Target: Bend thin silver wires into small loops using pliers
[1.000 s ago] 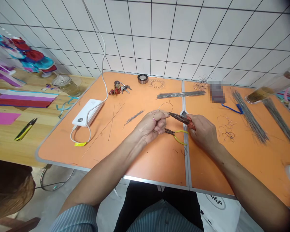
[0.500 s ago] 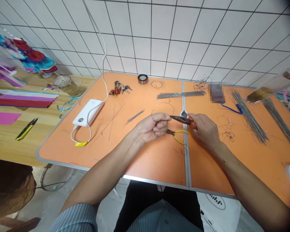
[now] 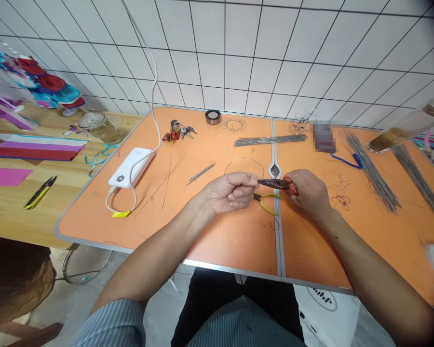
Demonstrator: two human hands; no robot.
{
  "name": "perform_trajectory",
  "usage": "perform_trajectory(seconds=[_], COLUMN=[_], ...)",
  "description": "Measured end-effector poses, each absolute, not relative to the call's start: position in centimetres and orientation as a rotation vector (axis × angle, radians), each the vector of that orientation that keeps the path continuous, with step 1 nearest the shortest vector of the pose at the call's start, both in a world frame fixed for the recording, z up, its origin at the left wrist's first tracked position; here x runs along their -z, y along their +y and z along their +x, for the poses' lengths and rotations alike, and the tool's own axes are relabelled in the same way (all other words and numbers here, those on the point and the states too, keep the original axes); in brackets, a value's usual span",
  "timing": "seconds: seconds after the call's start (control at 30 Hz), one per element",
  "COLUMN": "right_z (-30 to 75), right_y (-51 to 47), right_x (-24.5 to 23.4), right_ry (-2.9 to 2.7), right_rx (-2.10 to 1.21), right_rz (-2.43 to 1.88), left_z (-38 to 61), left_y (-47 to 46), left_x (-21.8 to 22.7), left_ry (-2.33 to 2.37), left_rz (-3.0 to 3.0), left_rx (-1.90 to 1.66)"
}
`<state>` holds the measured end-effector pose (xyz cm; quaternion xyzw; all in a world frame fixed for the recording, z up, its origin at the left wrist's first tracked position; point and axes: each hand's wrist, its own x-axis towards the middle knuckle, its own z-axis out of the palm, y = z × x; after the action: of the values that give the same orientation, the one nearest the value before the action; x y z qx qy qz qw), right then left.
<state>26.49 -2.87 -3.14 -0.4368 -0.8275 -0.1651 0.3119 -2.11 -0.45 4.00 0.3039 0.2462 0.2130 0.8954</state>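
My left hand (image 3: 232, 192) pinches a thin wire loop (image 3: 244, 158) between thumb and forefinger; the loop arcs up above the fingers. In my right hand (image 3: 308, 193) are needle-nose pliers (image 3: 277, 184) with reddish handles, my fingers wrapped round them. The pliers' tip meets the wire at my left fingertips; whether the jaws grip it is too small to tell. Below the pliers lie yellow-handled pliers (image 3: 269, 204), partly behind my left hand. Short wire offcuts (image 3: 273, 225) rest nearer the table's front edge.
Wire bundles (image 3: 374, 173) lie at the right and a wire bundle (image 3: 270, 140) at the back. A white power bank (image 3: 132, 167) with a cable, keys (image 3: 181, 131), a tape roll (image 3: 213, 116) and a glass bottle (image 3: 407, 125) stand around. A metal seam (image 3: 279, 241) crosses the orange table.
Both hands and the pliers have shifted slightly right and down. The wire loop looks wider above my left hand. My grip on both things stays the same.
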Motion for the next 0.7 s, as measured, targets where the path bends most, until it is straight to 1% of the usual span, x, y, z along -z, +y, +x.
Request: perform_trajectory(seconds=[0.17, 0.47, 0.6, 0.7], right_z=[26.96, 27.14, 26.83, 26.23], right_y=[-3.12, -3.43, -3.68, -3.76], right_x=[3.19, 2.76, 2.74, 2.88], right_ry=[-2.201, -2.196, -2.196, -2.173], right_rx=[0.375, 0.333, 0.382, 0.437], right_rz=[-1.264, -1.293, -1.256, -1.237], left_z=[-1.90, -1.77, -1.71, -1.67], left_y=[-0.94, -0.87, -0.78, -0.67], left_x=[-4.08, -4.21, -4.24, -4.26], left_ry=[0.496, 0.524, 0.520, 0.547], left_rz=[0.631, 0.579, 0.562, 0.576], left_rx=[-0.430, -0.413, -0.428, -0.504])
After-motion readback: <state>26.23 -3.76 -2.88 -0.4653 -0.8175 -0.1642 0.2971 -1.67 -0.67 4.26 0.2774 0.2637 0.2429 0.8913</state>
